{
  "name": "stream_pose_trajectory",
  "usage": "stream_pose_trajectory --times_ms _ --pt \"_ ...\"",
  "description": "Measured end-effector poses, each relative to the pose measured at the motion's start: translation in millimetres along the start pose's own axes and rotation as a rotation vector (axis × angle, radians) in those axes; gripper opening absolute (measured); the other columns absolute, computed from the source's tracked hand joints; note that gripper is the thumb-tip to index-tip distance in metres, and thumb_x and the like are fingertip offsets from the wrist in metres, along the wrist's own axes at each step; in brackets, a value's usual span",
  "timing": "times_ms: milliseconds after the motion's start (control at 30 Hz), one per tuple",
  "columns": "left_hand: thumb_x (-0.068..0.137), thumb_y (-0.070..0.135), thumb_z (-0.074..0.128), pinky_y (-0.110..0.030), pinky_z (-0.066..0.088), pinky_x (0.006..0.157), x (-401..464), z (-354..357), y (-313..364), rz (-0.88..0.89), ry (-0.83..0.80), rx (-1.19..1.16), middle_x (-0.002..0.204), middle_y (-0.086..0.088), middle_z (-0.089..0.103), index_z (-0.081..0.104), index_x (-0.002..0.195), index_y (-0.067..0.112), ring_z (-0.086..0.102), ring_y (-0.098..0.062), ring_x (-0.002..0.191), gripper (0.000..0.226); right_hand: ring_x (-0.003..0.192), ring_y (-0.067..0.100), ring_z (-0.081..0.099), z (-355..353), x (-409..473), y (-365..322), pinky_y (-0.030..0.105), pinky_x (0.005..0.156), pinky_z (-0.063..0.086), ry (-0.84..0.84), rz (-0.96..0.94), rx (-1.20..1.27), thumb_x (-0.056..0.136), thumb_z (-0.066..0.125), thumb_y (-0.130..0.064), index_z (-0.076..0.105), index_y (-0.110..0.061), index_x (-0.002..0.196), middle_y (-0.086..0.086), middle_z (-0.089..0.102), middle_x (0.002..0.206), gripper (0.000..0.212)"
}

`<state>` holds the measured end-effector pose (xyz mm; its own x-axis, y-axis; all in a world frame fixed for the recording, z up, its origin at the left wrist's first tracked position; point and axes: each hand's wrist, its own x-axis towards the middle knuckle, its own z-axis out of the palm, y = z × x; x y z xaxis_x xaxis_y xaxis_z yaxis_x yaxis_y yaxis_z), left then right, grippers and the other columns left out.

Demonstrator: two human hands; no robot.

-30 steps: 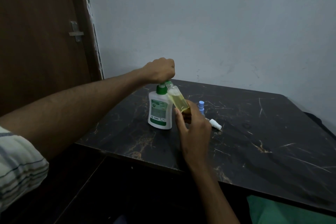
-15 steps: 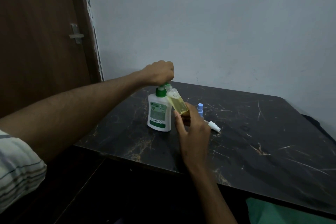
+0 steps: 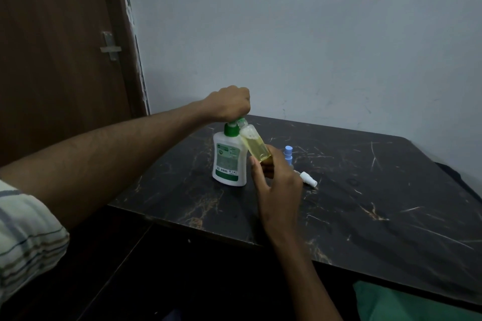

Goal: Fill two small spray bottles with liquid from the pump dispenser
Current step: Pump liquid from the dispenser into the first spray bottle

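Note:
A white pump dispenser point(image 3: 229, 161) with a green collar stands on the black marble table point(image 3: 365, 211). My left hand point(image 3: 229, 104) is curled over its pump head from above. My right hand point(image 3: 279, 185) grips a small clear spray bottle point(image 3: 254, 144), tilted with its open mouth up at the pump's nozzle. Yellow liquid fills roughly its lower half. A second small bottle with a blue cap point(image 3: 288, 155) stands just behind my right hand. A white spray top point(image 3: 307, 179) lies on the table to its right.
The table sits in a corner, with a pale wall point(image 3: 287, 47) behind it and a brown door point(image 3: 57, 47) at the left. A green cloth point(image 3: 407, 302) shows at the bottom right, below the table's near edge.
Both hands keep their hold at the dispenser. The view has shifted slightly; the liquid level in the clear bottle looks much the same.

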<state>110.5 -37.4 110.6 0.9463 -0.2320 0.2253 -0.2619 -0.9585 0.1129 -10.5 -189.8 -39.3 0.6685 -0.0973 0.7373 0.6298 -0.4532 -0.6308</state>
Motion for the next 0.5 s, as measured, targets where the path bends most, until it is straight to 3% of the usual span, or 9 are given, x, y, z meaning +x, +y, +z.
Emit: stream_pose_trajectory --times_ms 267,400,500 --pt "0.09 0.016 0.05 -0.05 0.052 0.079 -0.8 -2.2 1.4 -0.017 0.042 -0.022 0.107 -0.012 0.063 0.049 0.076 0.019 0.062 -0.033 0.092 0.014 0.092 0.004 0.067 1.1 0.2 0.0 -0.002 0.08 0.043 0.014 -0.003 0.008 0.101 0.066 -0.027 0.067 -0.013 0.126 0.0 0.074 0.109 0.028" --pt "0.092 0.012 0.051 -0.04 0.042 0.068 -3.2 -6.2 4.5 -0.023 0.055 -0.011 0.097 -0.011 0.062 0.048 0.078 0.017 0.054 -0.025 0.079 0.015 0.093 0.002 0.066 1.5 -0.3 -0.5 -0.002 0.081 0.043 0.007 -0.007 0.003 0.1 0.067 -0.026 0.067 -0.014 0.126 0.0 0.074 0.11 0.028" --pt "0.091 0.013 0.05 -0.038 0.04 0.067 -3.6 -8.7 5.9 -0.016 0.054 -0.022 0.097 -0.011 0.061 0.045 0.076 0.019 0.052 -0.024 0.079 0.017 0.093 0.003 0.066 1.5 -0.8 0.5 -0.002 0.082 0.044 0.015 -0.003 -0.002 0.101 0.067 -0.026 0.067 -0.013 0.126 0.0 0.074 0.11 0.029"
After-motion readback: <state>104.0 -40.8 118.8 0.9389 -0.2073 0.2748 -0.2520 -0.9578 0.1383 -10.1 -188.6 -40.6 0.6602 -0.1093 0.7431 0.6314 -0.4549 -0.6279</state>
